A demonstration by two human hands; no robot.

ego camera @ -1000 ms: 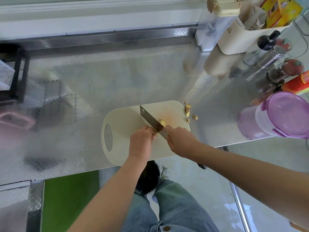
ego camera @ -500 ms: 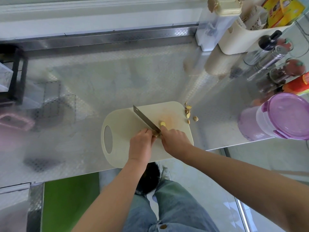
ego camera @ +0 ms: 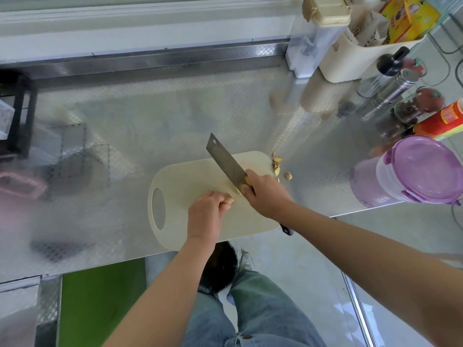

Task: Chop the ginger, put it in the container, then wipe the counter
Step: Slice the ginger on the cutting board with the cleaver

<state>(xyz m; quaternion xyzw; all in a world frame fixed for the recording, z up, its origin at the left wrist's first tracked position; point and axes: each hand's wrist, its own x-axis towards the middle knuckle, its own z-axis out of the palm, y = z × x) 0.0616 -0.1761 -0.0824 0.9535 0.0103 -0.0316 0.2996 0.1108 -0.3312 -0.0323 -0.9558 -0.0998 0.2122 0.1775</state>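
Note:
A cream cutting board (ego camera: 180, 186) with an oval handle hole lies on the steel counter (ego camera: 150, 116) at its front edge. My left hand (ego camera: 205, 214) pins a piece of ginger (ego camera: 228, 198) to the board; only its tip shows past my fingers. My right hand (ego camera: 265, 194) grips the cleaver (ego camera: 225, 164) by its handle, blade tilted up and pointing far-left, just right of the ginger. Ginger scraps (ego camera: 276, 165) lie at the board's far right corner and on the counter beside it. A clear container with a purple lid (ego camera: 421, 169) stands at the right.
At the back right stand a cream bin (ego camera: 350, 61) with packets, a clear lidded box (ego camera: 310, 36), shakers (ego camera: 395, 83), jars and a red bottle (ego camera: 441, 121). A black rack (ego camera: 17, 111) is at the far left. My legs and the floor show below the counter edge.
The cleaver has lifted off the board and its blade now rises toward the far left. My left hand has shifted slightly left, still on the ginger.

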